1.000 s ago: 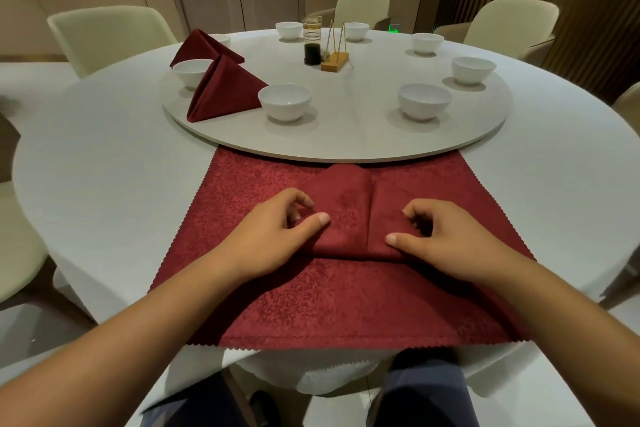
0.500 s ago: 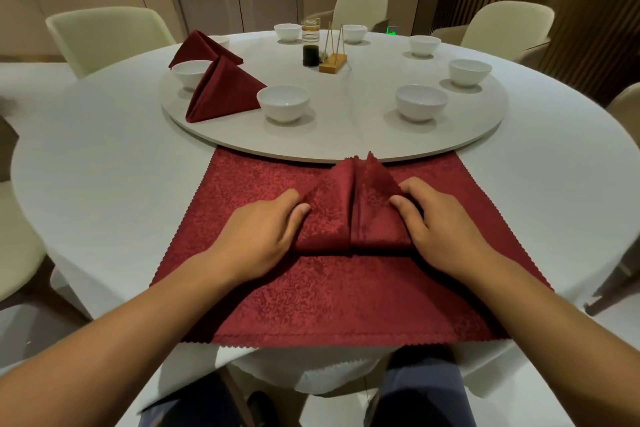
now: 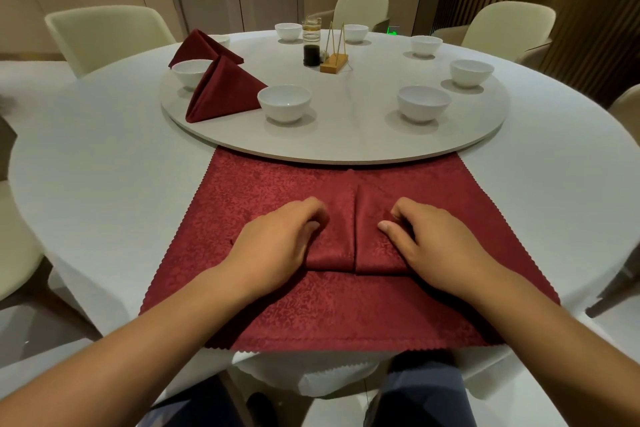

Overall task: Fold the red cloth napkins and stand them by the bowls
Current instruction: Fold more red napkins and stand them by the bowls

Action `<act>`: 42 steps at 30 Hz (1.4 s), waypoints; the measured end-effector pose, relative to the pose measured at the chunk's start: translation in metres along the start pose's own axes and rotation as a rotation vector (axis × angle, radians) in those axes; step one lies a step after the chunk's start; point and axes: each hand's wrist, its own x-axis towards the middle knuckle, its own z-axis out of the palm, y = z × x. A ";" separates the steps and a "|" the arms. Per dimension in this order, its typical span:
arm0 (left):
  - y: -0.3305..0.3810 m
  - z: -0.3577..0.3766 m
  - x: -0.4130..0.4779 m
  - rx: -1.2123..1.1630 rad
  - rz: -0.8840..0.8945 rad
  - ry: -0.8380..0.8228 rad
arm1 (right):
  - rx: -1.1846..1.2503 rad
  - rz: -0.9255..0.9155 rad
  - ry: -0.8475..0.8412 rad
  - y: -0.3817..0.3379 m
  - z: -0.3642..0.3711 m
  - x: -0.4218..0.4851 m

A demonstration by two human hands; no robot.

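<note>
From the head view, your hands are apart, one on each side of the half-folded napkin (image 3: 375,253). It lies on a flat red napkin (image 3: 311,315) spread over the near edge of the desk (image 3: 104,166). Your left hand (image 3: 277,246) is curled onto the left flap and your right hand (image 3: 433,243) onto the right flap. On each, thumb and fingertips appear to pinch the cloth. The two flaps meet at a centre seam and lie flat, so this napkin is not yet shaped to stand.

On the turntable (image 3: 346,139), two standing napkins (image 3: 225,90) are done at the left, beside a white bowl (image 3: 191,71). The nearest bowls (image 3: 284,102) and those further round to the right have no napkin. I judge the task is early: two placed, one in hand, the flat one and several bowls left.
</note>
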 end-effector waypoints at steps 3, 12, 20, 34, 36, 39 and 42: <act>0.003 -0.009 0.002 0.006 -0.016 -0.124 | -0.064 -0.049 0.018 -0.001 0.000 0.004; 0.018 -0.043 0.014 -0.015 0.016 -0.176 | -0.083 0.031 -0.073 -0.007 -0.017 0.022; 0.006 -0.018 0.019 0.170 -0.125 -0.229 | -0.226 0.000 -0.154 -0.003 -0.006 0.041; -0.001 -0.008 0.041 0.301 -0.243 -0.260 | -0.381 0.038 -0.303 0.000 0.009 0.092; -0.005 -0.006 0.040 0.271 -0.253 -0.241 | -0.373 0.050 -0.316 -0.001 0.010 0.092; -0.009 -0.006 0.038 0.228 -0.258 -0.221 | -0.291 0.108 -0.301 -0.002 0.008 0.088; -0.006 -0.006 0.037 0.233 -0.256 -0.227 | -0.197 0.152 -0.307 0.001 0.004 0.084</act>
